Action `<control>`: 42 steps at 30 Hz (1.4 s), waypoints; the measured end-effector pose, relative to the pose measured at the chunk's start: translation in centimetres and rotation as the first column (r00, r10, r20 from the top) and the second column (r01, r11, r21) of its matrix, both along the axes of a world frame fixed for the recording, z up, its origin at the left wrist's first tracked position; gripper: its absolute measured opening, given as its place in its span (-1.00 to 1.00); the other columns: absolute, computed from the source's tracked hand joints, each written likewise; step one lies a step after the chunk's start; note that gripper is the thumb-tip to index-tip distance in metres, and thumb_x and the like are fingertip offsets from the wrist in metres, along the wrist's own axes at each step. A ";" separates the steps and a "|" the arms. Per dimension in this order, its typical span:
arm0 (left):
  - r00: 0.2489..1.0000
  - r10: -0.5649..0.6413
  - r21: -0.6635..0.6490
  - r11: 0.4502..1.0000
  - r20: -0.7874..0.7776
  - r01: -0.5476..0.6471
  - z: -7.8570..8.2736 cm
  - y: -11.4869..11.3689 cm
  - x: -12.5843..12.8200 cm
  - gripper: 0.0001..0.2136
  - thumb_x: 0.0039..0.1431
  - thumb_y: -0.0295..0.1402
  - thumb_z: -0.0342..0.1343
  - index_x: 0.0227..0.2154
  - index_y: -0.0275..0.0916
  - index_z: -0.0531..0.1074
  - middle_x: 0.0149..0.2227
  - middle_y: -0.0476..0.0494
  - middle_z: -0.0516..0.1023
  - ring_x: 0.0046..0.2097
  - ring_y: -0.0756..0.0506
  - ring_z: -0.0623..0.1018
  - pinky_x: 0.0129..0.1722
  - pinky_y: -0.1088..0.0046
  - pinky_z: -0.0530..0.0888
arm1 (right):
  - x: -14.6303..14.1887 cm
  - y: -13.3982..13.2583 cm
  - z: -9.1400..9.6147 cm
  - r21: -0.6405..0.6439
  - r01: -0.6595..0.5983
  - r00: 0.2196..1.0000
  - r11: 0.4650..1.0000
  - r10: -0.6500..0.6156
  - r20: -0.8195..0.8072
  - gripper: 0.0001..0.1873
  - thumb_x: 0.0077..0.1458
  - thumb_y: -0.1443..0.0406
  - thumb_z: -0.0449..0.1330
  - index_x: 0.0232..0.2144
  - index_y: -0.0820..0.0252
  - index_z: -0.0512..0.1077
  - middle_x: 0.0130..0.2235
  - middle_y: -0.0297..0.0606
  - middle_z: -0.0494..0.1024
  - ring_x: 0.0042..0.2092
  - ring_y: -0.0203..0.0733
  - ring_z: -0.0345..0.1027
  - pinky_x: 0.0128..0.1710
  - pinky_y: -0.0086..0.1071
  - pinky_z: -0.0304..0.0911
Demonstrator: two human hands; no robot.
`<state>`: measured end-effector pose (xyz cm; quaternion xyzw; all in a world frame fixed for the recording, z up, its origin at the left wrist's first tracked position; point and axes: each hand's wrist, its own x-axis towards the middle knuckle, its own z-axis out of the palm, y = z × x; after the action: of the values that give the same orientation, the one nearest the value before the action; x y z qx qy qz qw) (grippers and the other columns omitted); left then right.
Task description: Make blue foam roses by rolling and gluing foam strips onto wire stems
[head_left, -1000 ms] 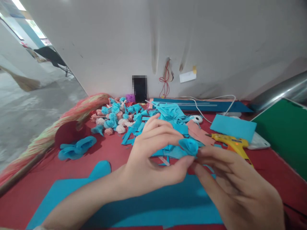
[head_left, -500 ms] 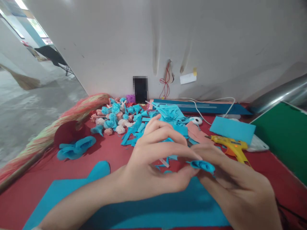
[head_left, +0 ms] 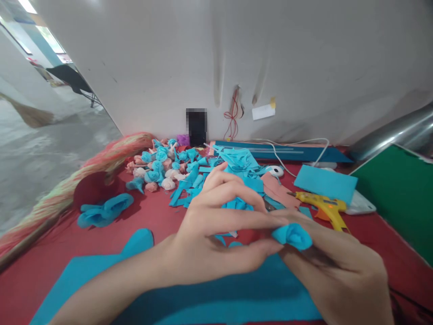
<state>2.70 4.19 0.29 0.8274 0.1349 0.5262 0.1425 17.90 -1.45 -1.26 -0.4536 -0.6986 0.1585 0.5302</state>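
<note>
"Left hand (head_left: 213, 225) and right hand (head_left: 341, 264) are both raised over the red table (head_left: 162, 219) in the head view; what is held?"

"One blue paper flower (head_left: 292, 236). Its left edge is pinched between the left thumb and forefinger, and its lower part is gripped by the right hand, though the right fingertips are mostly hidden."

"Where is the flower kept, then?"

"In the air, between the two hands. A large blue sheet (head_left: 209, 300) is spread flat on the table below, and a heap of scraps (head_left: 238, 160) is seen farther back."

"What could be spoiled from here?"

"Its rolled shape, most likely. If the pinch is made too tight, the folds may be flattened; if both grips are loosened together, the layers may be uncurled. Whether the base is glued cannot be told, since it is covered by the fingers."

"Is anything nearby to be watched?"

"The yellow glue gun (head_left: 334, 214), laid on its side beyond the right hand. Its nozzle could be brushed if that hand were pushed forward; whether it is hot is not shown. The pile of small flowers (head_left: 161, 164) is set well apart, so little harm is to be expected there."
</note>
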 end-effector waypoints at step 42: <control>1.000 -0.027 -0.086 0.996 0.011 0.028 -0.5 -0.3 0.7 -0.81 -0.04 -0.62 0.05 -0.42 -0.33 0.53 -0.49 -0.09 0.46 -0.46 0.01 0.42 -0.18 0.21 0.41 | -0.8 0.1 -0.1 0.126 0.261 0.964 0.957 -0.265 0.012 -0.89 -0.02 0.21 0.20 -0.49 -0.02 0.54 -0.52 -0.34 0.55 -0.44 -0.09 0.48 -0.52 -0.33 0.45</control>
<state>3.39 3.84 -0.22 0.8196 0.1454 0.5220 0.1862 17.13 -1.36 -1.33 -0.5112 -0.6480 0.0368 0.5635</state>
